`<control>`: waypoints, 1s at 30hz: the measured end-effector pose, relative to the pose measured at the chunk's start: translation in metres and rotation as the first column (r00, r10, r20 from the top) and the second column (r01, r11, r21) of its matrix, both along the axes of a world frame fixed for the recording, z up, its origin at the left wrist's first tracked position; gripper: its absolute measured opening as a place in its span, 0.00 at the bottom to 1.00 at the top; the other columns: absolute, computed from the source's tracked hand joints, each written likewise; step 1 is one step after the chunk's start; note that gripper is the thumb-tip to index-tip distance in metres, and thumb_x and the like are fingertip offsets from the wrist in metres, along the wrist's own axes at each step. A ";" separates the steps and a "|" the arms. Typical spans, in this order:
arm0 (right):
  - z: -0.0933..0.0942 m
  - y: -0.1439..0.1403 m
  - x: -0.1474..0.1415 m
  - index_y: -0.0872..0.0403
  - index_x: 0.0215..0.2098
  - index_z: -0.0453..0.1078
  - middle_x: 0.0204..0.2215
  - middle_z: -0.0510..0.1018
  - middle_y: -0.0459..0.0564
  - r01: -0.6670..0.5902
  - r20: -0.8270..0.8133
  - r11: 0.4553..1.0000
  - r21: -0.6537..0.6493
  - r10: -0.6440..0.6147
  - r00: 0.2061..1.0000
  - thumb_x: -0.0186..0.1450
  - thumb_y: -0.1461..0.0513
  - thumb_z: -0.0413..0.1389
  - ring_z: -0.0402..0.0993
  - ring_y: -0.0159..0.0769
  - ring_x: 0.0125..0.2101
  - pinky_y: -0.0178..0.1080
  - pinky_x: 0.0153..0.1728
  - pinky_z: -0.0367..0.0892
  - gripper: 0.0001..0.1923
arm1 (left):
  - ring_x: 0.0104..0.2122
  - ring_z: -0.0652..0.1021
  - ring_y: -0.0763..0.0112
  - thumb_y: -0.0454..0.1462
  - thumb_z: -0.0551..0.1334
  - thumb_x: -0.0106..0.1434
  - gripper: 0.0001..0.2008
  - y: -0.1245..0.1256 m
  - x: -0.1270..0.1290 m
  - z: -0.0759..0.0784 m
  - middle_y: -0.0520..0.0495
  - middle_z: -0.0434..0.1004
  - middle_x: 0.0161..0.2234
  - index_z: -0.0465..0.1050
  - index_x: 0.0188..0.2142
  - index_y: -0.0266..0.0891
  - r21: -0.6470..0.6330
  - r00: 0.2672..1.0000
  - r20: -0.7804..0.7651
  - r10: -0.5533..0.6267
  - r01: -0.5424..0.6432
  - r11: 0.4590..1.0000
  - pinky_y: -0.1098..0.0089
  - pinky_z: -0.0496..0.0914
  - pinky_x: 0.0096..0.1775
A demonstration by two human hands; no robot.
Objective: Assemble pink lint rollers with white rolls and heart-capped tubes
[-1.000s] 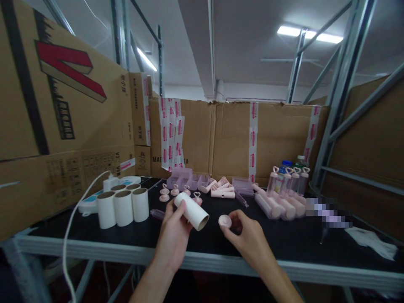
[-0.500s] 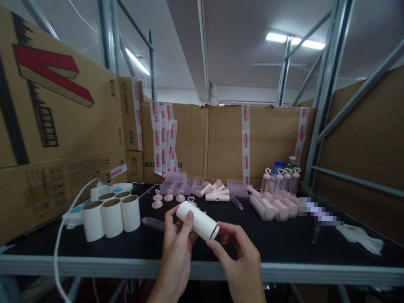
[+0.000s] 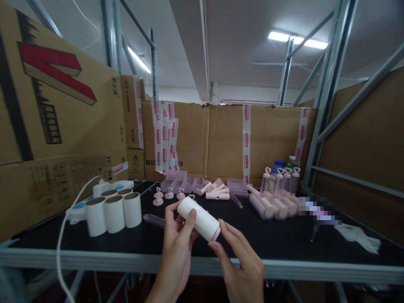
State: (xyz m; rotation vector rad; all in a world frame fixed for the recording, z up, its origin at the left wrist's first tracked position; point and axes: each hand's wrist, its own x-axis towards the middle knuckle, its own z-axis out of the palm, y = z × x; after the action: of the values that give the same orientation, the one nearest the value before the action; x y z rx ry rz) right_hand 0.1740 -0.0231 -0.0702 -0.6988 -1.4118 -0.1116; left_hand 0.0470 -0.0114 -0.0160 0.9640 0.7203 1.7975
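A white lint roller refill roll (image 3: 198, 219) is held tilted above the black tabletop, its right end lower. My left hand (image 3: 179, 240) is closed round its upper left part, thumb along the near side. At the lower right end, a thin pale end cap (image 3: 216, 235) sits against the roll, pinched between the thumb and fingers of my right hand (image 3: 241, 259). Behind my hands stand several pink heart-topped caps (image 3: 169, 193), one partly hidden by the roll. A clear purple plastic piece (image 3: 154, 219) lies left of my left hand.
Several white rolls (image 3: 115, 215) stand at left beside a power strip and white cable (image 3: 59, 248). Pink handles (image 3: 217, 195) and purple trays (image 3: 176, 182) lie at the back. Pink-capped clear tubes (image 3: 266, 184), bottles and a white cloth (image 3: 358, 237) are at right. Cardboard walls surround the table.
The dark gap between the roll and its pale end cap has closed to a thin line. My right hand's fingers have straightened against the end. The view has shifted slightly.
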 end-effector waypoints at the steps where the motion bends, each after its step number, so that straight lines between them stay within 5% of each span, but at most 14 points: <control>1: -0.001 0.000 0.000 0.52 0.55 0.78 0.49 0.84 0.55 0.005 0.003 1.000 0.004 -0.005 1.000 0.68 0.65 0.62 0.83 0.41 0.47 0.38 0.50 0.78 0.16 | 0.41 0.80 0.66 0.45 0.72 0.60 0.22 -0.001 0.000 0.001 0.52 0.78 0.40 0.65 0.49 0.48 -0.005 1.000 0.000 -0.001 0.001 1.000 0.68 0.76 0.42; 7: -0.003 -0.004 -0.002 0.50 0.49 0.81 0.48 0.84 0.55 -0.128 -0.146 0.979 -0.158 0.105 0.984 0.66 0.63 0.65 0.83 0.46 0.47 0.43 0.49 0.79 0.13 | 0.44 0.80 0.63 0.43 0.75 0.56 0.28 -0.008 0.005 0.005 0.49 0.80 0.47 0.66 0.53 0.49 0.055 0.996 -0.006 0.086 -0.085 0.995 0.70 0.76 0.41; 13: 0.003 -0.009 -0.002 0.51 0.45 0.83 0.51 0.83 0.57 -0.349 -0.366 0.879 -0.326 0.223 0.904 0.64 0.60 0.66 0.80 0.49 0.52 0.48 0.54 0.77 0.12 | 0.43 0.80 0.65 0.42 0.75 0.57 0.28 -0.010 0.008 0.005 0.49 0.78 0.49 0.66 0.53 0.49 0.094 0.993 -0.012 0.116 -0.115 0.989 0.70 0.75 0.41; 18: 0.009 -0.011 -0.002 0.51 0.41 0.84 0.49 0.84 0.56 -0.500 -0.559 0.810 -0.307 0.272 0.783 0.59 0.60 0.69 0.82 0.49 0.49 0.45 0.48 0.80 0.11 | 0.43 0.79 0.69 0.40 0.74 0.59 0.25 -0.015 0.014 0.007 0.50 0.77 0.47 0.66 0.52 0.48 0.143 0.989 0.005 0.149 -0.148 0.979 0.71 0.74 0.45; 25: 0.013 -0.009 0.000 0.53 0.34 0.78 0.46 0.84 0.53 -0.602 -0.606 0.756 -0.258 0.359 0.710 0.56 0.62 0.71 0.82 0.44 0.47 0.40 0.46 0.79 0.09 | 0.43 0.81 0.65 0.40 0.75 0.56 0.27 -0.018 0.013 0.010 0.50 0.79 0.46 0.66 0.51 0.48 0.121 0.994 0.067 0.081 -0.089 0.989 0.68 0.75 0.44; 30: 0.014 -0.007 0.001 0.51 0.44 0.75 0.46 0.83 0.53 -0.668 -0.585 0.691 -0.277 0.431 0.687 0.59 0.58 0.70 0.81 0.44 0.48 0.40 0.46 0.79 0.16 | 0.43 0.82 0.62 0.40 0.74 0.58 0.25 -0.014 0.009 0.007 0.50 0.80 0.45 0.65 0.50 0.49 0.098 0.997 0.083 0.009 -0.017 0.995 0.67 0.76 0.42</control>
State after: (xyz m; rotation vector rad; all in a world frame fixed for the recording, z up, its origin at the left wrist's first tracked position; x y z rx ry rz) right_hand 0.1746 -0.0305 -0.0560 -0.5845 -1.1037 0.8947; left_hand 0.0562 -0.0254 -0.0095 0.9458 0.5923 1.8875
